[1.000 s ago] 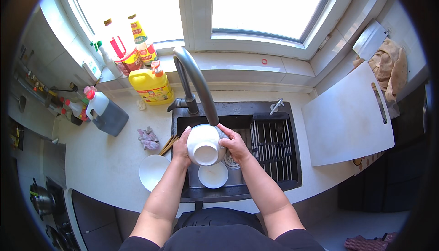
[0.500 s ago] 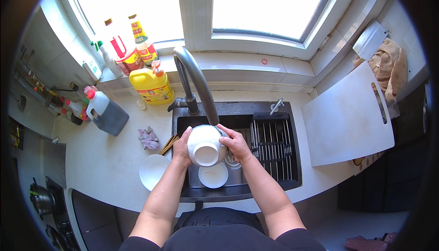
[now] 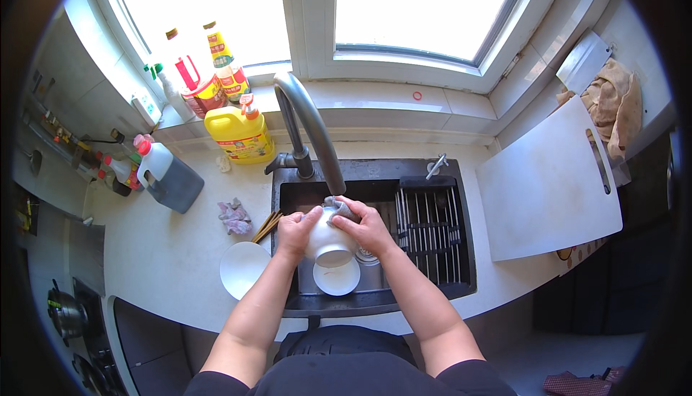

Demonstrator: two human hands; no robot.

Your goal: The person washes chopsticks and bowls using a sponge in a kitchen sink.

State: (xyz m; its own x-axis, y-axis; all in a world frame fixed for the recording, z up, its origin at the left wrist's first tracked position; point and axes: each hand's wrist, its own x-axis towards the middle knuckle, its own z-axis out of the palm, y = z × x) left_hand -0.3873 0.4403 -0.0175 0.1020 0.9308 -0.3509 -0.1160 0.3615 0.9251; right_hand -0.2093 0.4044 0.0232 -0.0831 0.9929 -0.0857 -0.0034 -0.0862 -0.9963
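Both hands are over the dark sink [image 3: 461,291], right under the spout of the tall curved grey faucet [image 3: 306,118]; the left hand [image 3: 297,230] is cupped around the left side of a white bowl [image 3: 329,241], fingers curled snug on its wall, and the bowl is tipped so its base points down toward the person; the right hand [image 3: 369,227] is wrapped over the bowl's top right side, fingers closed on a greyish cloth or sponge [image 3: 339,205] pressed against the bowl up near the spout; can't tell if water is running. Just below the bowl, down in the basin, there's a small white plate [image 3: 336,281] lying flat; the right part of the sink has a black slatted drain rack [image 3: 431,227]. On the pale counter [image 3: 166,259] left of the sink sits another white bowl [image 3: 241,270], touching the sink's edge or near enough, with a few wooden chopsticks [image 3: 265,227] poking over the rim just above it and a crumpled pinkish rag [image 3: 234,216] beside those. Further back by the window: a yellow jug with a pump top [image 3: 241,133], two tall bottles with yellow caps [image 3: 213,72], and a dark jug with a red cap [image 3: 169,176] off to the left. A big white cutting board [image 3: 548,187] lies on the counter right of the sink, well apart from the hands; a brownish cloth [image 3: 613,104] is bunched up behind it.
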